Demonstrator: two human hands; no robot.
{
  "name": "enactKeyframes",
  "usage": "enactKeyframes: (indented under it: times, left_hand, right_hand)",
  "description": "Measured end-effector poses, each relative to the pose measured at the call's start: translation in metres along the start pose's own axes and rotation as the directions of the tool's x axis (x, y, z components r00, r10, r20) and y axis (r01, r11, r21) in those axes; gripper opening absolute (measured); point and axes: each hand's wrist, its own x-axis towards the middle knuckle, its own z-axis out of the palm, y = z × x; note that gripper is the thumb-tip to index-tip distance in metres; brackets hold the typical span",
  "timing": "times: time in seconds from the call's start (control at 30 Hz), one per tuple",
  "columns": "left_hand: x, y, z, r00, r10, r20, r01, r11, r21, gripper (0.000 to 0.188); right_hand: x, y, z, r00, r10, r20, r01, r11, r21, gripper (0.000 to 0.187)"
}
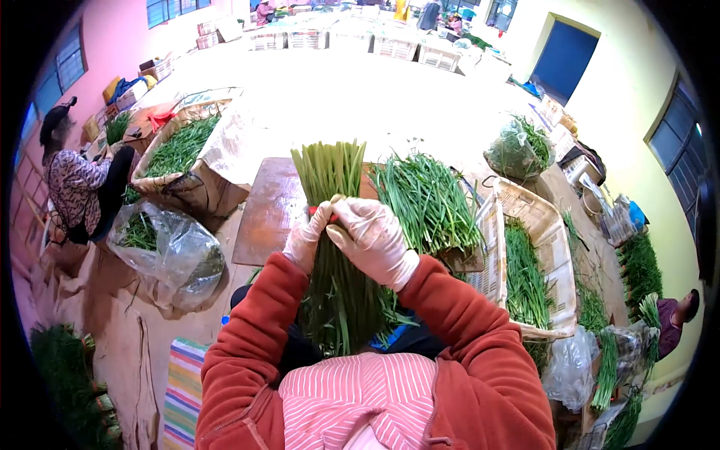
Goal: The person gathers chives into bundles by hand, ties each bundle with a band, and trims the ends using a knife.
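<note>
A thick bunch of green chives stands in front of my chest, its cut pale ends up and its leafy ends hanging toward my lap. A red tie crosses it, partly hidden by my fingers. My left hand, in a thin whitish glove, is closed against the bunch's left side. My right hand, gloved alike, is closed in a pinch at the tie on the front, its fingertips meeting the left ones. Beyond my right hand, a loose heap of chives lies on a brown board.
A pale plastic crate of greens stands at my right, a greens-filled lined basket at far left. Plastic bags lie nearby. One person sits at left, another at right. A striped stool is near my left side.
</note>
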Motion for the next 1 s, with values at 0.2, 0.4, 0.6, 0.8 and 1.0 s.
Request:
enactKeyframes:
  times: [0.2,0.4,0.6,0.8,1.0]
  left_hand:
    - [-0.003,0.007,0.004,1.0,0.0,-0.027,-0.001,0.999,-0.055,0.055]
    - [-0.004,0.007,0.01,1.0,0.016,0.003,-0.016,0.999,-0.028,0.053]
    - [0.0,-0.007,-0.005,0.999,0.019,0.047,-0.022,0.997,0.074,0.059]
    - [0.001,-0.013,-0.018,0.993,0.038,0.11,-0.054,0.987,0.151,0.072]
    - [-0.01,-0.003,-0.006,0.998,-0.054,-0.012,0.055,0.988,0.145,0.061]
  right_hand:
    - [0.0,0.013,-0.019,0.852,0.524,-0.019,-0.487,0.805,0.339,0.027]
    - [0.004,0.027,-0.017,0.597,0.736,0.318,-0.801,0.53,0.278,0.058]
    - [0.0,0.026,-0.016,0.55,0.72,0.423,-0.826,0.397,0.399,0.059]
    - [-0.011,0.034,0.003,0.671,0.644,0.367,-0.741,0.562,0.367,0.056]
    - [-0.019,0.04,0.014,0.742,0.609,0.278,-0.67,0.678,0.302,0.058]
